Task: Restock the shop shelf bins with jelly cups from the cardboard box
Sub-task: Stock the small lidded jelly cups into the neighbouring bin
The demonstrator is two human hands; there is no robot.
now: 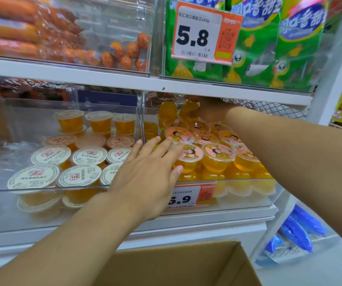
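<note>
Two clear shelf bins sit side by side. The right bin [248, 203] is packed with orange jelly cups with pink cartoon lids [218, 152]. The left bin [0, 203] holds orange cups with white lids [51, 154]. My left hand [149, 174] stretches flat over the right bin's front edge, fingertips touching the pink-lidded front cups. My right hand [209, 110] reaches deep into the back of the right bin, among upturned orange cups [188, 109]; its fingers are mostly hidden. The cardboard box [186, 265] stands open below, its inside out of sight.
An upper shelf [124, 79] carries sausages [11, 29] and green snack bags [256, 48] behind a 5.8 price tag [199, 36]. A 6.9 tag [192, 197] hangs on the right bin. A white shelf upright [331, 79] stands right, blue packs [298, 230] beyond it.
</note>
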